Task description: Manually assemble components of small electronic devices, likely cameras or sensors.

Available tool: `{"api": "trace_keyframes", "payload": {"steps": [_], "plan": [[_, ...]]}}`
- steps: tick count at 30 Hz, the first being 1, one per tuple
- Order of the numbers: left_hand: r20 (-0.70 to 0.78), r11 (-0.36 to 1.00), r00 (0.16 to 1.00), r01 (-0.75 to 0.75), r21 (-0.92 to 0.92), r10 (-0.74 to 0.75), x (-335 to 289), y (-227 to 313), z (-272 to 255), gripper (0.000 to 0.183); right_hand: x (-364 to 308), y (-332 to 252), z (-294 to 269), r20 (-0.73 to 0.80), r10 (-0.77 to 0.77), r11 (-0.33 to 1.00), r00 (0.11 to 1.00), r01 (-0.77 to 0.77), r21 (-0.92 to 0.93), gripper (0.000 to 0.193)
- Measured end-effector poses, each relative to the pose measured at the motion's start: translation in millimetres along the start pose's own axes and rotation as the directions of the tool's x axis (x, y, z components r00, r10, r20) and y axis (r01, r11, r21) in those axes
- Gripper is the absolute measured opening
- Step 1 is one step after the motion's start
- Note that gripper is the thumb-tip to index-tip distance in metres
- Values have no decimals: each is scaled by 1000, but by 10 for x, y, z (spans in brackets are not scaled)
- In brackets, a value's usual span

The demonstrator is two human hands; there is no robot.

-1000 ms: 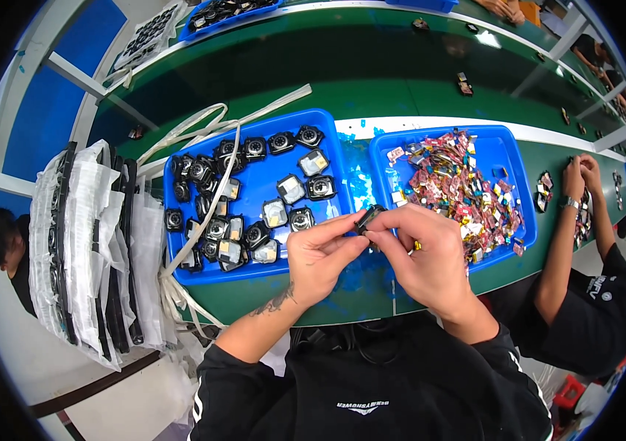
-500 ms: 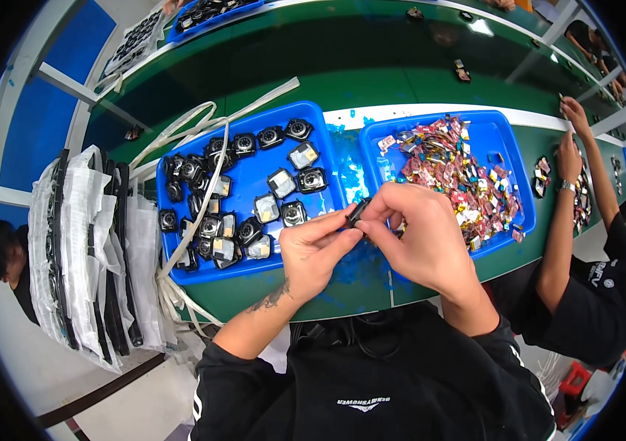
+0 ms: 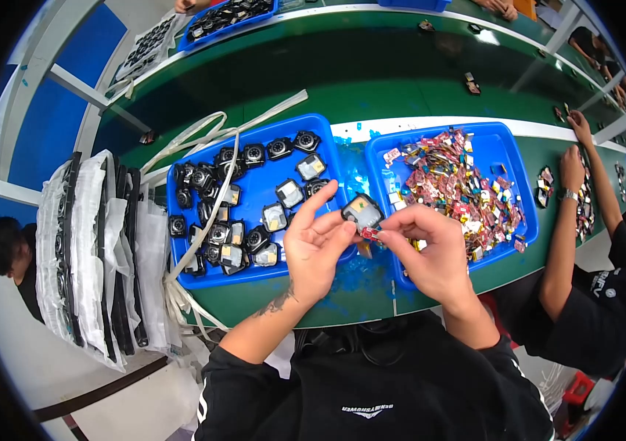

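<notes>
Turned pale side up, one black casing (image 3: 362, 209) is touched by the spread left hand (image 3: 313, 253), grip unclear, its red board (image 3: 370, 234) pinched by the right hand (image 3: 432, 239), between blue trays (image 3: 258, 185), board handling apparently under way, steady support next required.

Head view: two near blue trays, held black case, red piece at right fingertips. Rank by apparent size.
1. Left blue tray, right blue tray: nearly alike, unranked
2. Held black case
3. Red piece
</notes>
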State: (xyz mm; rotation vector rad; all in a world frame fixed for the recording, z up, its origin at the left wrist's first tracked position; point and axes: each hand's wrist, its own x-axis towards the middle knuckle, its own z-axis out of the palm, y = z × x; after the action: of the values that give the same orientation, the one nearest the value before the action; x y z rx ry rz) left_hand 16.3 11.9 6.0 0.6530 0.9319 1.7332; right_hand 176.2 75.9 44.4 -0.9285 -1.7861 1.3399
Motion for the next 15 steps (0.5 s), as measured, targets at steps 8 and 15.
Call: {"api": "trace_keyframes", "payload": {"steps": [8, 15], "plan": [[456, 575, 830, -554, 603, 322, 17, 75, -100, 31, 37, 1, -69, 138, 185, 929, 973, -219, 297, 10], [428, 552, 844, -535, 640, 322, 18, 85, -147, 26, 68, -1, -124, 255, 161, 941, 953, -227, 252, 7]]}}
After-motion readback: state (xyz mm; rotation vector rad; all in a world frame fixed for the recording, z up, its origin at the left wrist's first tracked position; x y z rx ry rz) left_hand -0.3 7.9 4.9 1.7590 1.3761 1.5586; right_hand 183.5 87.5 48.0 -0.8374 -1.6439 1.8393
